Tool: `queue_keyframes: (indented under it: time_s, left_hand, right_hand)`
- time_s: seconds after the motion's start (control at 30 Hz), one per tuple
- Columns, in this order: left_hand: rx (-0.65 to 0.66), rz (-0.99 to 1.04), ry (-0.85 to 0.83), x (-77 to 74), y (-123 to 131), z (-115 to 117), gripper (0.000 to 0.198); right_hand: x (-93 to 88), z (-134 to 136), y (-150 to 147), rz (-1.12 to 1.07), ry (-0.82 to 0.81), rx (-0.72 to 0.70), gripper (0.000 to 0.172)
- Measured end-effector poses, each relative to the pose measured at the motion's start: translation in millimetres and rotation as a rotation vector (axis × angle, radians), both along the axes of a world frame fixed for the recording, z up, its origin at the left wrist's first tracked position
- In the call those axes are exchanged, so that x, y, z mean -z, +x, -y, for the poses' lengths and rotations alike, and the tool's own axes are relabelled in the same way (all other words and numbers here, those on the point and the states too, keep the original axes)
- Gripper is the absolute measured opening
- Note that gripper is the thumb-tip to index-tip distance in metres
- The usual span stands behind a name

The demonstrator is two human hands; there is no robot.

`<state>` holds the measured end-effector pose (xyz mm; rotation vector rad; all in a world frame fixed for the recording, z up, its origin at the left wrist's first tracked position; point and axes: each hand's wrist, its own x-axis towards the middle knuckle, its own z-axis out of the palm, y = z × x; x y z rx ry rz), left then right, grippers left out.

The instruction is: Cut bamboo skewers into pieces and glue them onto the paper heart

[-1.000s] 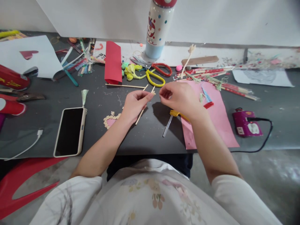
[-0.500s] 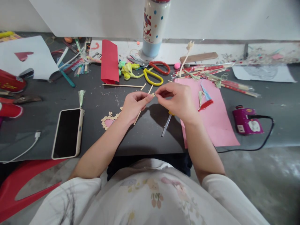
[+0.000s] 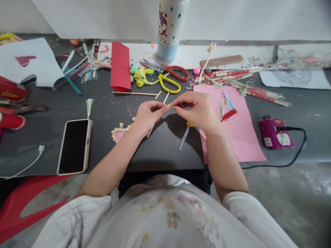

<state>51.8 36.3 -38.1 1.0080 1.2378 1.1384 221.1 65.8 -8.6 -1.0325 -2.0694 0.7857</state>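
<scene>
**Left hand (image 3: 147, 116) and right hand (image 3: 202, 111) meet at one small pale piece (image 3: 170, 106)**

From where I'm standing, the left hand is nearly closed, thumb and finger pinching the piece from its side. The right hand's fingertips are drawn narrowly together on the other side of it, so it sits right between them. A thin stick (image 3: 152, 129) runs past the left fingers; whether they grip it, I can't tell. Beside the left wrist lies a pink heart (image 3: 119, 135) edged with pale bits, partly behind the forearm. Beyond both hands are scissors (image 3: 169, 83); pink paper (image 3: 239, 137) spreads beside the right forearm.
</scene>
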Motion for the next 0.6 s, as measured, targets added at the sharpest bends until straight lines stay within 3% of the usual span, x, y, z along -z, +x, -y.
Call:
queue_keyframes:
  time_s: [0.33, 0.6]
  left_hand:
    - [-0.003, -0.083, 0.021, -2.5, 1.1, 1.0, 0.025]
    - [-0.003, -0.166, 0.059, -2.3, 0.4, 0.9, 0.032]
  right_hand:
    - [1.8, 0.5, -0.4, -0.061, -0.054, 0.014, 0.009]
    - [3.5, 1.3, 0.3, -0.058, 0.002, 0.023, 0.006]
